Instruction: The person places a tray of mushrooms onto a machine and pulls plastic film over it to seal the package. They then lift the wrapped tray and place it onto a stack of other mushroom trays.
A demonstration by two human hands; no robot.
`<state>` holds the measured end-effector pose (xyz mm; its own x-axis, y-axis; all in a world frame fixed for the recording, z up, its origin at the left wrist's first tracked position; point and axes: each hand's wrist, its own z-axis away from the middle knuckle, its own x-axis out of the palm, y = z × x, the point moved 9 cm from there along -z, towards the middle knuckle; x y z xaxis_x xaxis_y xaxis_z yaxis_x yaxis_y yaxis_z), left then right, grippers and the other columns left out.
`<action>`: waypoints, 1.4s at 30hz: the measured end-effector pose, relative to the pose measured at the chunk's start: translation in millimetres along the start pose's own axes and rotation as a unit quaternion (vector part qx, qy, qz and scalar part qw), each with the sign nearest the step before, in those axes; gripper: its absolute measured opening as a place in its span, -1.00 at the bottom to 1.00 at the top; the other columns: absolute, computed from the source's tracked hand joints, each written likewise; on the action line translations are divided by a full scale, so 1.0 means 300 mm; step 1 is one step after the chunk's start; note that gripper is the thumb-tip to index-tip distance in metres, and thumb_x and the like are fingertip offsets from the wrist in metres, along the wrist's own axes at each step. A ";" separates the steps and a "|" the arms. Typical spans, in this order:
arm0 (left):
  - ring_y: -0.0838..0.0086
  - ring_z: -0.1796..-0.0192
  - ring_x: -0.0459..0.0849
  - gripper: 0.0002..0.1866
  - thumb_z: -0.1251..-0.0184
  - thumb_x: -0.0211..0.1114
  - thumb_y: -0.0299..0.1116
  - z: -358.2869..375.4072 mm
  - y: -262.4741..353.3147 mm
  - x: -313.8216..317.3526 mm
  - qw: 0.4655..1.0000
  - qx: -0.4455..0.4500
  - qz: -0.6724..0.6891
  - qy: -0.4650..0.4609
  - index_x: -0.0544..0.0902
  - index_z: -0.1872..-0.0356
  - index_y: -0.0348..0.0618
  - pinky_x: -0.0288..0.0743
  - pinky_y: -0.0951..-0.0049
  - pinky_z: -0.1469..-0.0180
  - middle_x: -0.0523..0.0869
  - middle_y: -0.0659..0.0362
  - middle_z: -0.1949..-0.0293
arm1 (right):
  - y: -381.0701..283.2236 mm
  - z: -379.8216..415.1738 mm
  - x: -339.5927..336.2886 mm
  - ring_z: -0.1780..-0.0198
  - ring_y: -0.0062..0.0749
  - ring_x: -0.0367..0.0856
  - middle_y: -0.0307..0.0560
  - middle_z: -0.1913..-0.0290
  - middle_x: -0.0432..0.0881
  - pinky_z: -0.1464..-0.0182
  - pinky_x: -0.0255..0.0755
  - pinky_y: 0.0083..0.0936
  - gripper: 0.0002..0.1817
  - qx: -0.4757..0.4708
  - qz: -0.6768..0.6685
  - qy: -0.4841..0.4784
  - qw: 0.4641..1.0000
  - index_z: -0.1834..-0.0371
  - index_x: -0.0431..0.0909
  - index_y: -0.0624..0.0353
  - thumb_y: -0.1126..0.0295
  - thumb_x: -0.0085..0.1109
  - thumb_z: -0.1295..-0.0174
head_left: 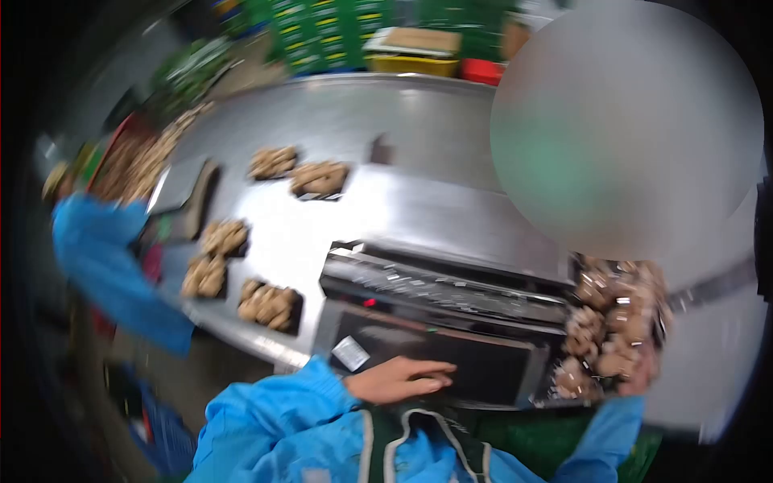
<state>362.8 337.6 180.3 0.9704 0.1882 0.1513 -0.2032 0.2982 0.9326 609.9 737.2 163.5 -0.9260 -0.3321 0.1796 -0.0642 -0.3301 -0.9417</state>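
Observation:
My left hand [404, 381] lies with fingers stretched out over the dark plate [451, 354] of a tray-wrapping machine, holding nothing. A white label [350, 353] is on the plate to its left. Behind the plate runs the machine's long metal bar [451, 288], with a small red light. At the right, my right hand [642, 372] is beside a group of ginger packs [586, 330], which shine like film. Motion blur smears its fingers, so whether it grips a pack cannot be made out.
Several black trays of ginger [270, 306] are spread over the left of the steel table [435, 121]. A co-worker's blue sleeve [113, 266] reaches in at the left. Green crates [322, 36] and a yellow box [412, 64] stand behind. A blurred disc hides the upper right.

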 end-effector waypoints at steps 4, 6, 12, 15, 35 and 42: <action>0.48 0.00 0.56 -0.57 -0.34 0.09 -0.23 0.169 -0.066 -0.209 0.979 0.052 0.006 0.199 0.41 -0.14 -0.24 0.38 0.47 -0.09 0.63 0.10 0.06 | -0.161 -0.560 -0.306 0.04 -0.31 0.55 0.02 -0.01 0.52 -0.03 0.44 -0.46 -0.52 -0.249 0.521 0.033 0.816 -0.14 0.36 0.32 0.16 -0.07 -0.31; 0.51 0.03 0.55 -0.66 -0.31 0.13 -0.31 0.324 -0.111 -0.375 0.924 0.082 -0.013 0.373 0.50 -0.04 -0.25 0.39 0.49 -0.06 0.64 0.15 0.11 | -0.200 -0.350 0.077 0.06 -0.32 0.55 0.06 0.02 0.53 -0.03 0.43 -0.46 -0.54 -0.241 0.388 0.016 0.889 -0.10 0.38 0.35 0.18 -0.09 -0.33; 0.30 -0.11 0.50 -0.57 -0.29 0.12 -0.35 1.049 -0.591 -0.950 0.632 0.056 -0.016 0.773 0.39 -0.14 -0.36 0.34 0.42 -0.15 0.52 -0.01 -0.06 | 0.403 0.788 1.505 -0.01 -0.11 0.54 0.20 0.03 0.50 -0.04 0.45 -0.38 -0.53 0.170 0.144 -0.561 0.797 -0.09 0.34 0.45 0.44 0.01 -0.08; 0.23 -0.17 0.45 -0.51 -0.32 0.08 -0.20 1.139 -0.771 -1.155 0.646 -0.043 -0.100 0.756 0.39 -0.14 -0.37 0.26 0.36 -0.21 0.48 -0.09 -0.11 | 0.857 1.063 1.686 -0.24 -0.17 0.32 0.23 -0.29 0.20 -0.15 0.29 -0.47 -0.33 0.347 0.134 -0.584 0.721 -0.34 -0.04 0.41 0.42 0.01 -0.22; 0.42 -0.15 0.32 -0.50 -0.38 -0.05 0.02 0.622 0.071 -1.118 0.903 0.071 0.159 0.393 0.37 -0.19 -0.06 0.16 0.24 -0.19 0.41 0.24 -0.13 | 0.434 0.704 1.872 -0.05 -0.48 0.33 -0.14 -0.05 0.42 0.06 0.27 -0.51 -0.37 0.132 0.164 -0.493 0.844 -0.29 0.18 0.19 0.22 0.09 -0.16; 0.38 -0.22 0.29 -0.51 -0.42 -0.13 -0.01 -0.049 0.228 -0.930 0.941 0.077 0.161 0.286 0.33 -0.21 -0.11 0.13 0.16 -0.23 0.38 0.18 -0.17 | 0.231 0.163 1.490 0.26 -0.57 0.40 -0.29 0.23 0.50 0.23 0.29 -0.53 -0.71 0.106 0.172 -0.342 0.918 0.04 0.47 0.11 0.26 0.06 -0.22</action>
<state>76.1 319.3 197.1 0.6240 0.7314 0.2752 -0.4110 0.0076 0.9116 209.7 522.5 192.4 -0.4232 -0.9018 0.0878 0.3287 -0.2431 -0.9126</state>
